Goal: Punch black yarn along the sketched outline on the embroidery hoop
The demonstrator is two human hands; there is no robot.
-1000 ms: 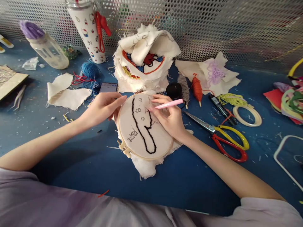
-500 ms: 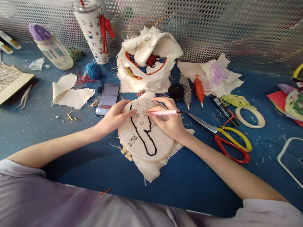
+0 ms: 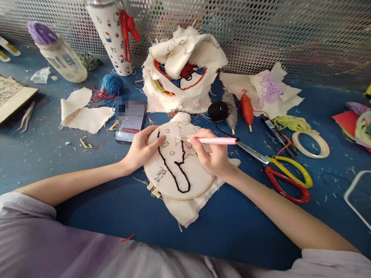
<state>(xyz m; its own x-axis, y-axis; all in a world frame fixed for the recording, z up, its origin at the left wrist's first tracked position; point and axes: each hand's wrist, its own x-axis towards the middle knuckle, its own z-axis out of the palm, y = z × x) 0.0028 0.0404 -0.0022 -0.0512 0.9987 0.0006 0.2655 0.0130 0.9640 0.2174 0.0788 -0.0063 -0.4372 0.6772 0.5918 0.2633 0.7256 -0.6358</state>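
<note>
My left hand point(image 3: 146, 148) grips the left rim of a round embroidery hoop point(image 3: 148, 178), thumb on the cloth and the other fingers partly hidden at the edge. White cloth point(image 3: 169, 179) is stretched in it, with pencil lines and a thick black yarn outline. My right hand point(image 3: 213, 154) is closed around a pink punch needle point(image 3: 222, 141), held almost level. Its thin metal tip points left, near the upper end of the right black line; whether it touches the cloth I cannot tell. Black yarn runs from the handle's end towards a black yarn ball point(image 3: 218, 111).
Scissors point(image 3: 262, 158) with yellow and red handles lie right of my right hand. A phone point(image 3: 130, 123) is behind my left hand. At the back stand a pile of embroidered cloths point(image 3: 179, 98) and a white tumbler point(image 3: 111, 42). Orange yarn point(image 3: 246, 110) lies beside grey yarn point(image 3: 230, 110).
My right hand with the punch needle has moved slightly right, lifting off the cloth so that the metal tip now shows. My left hand keeps its hold on the hoop.
</note>
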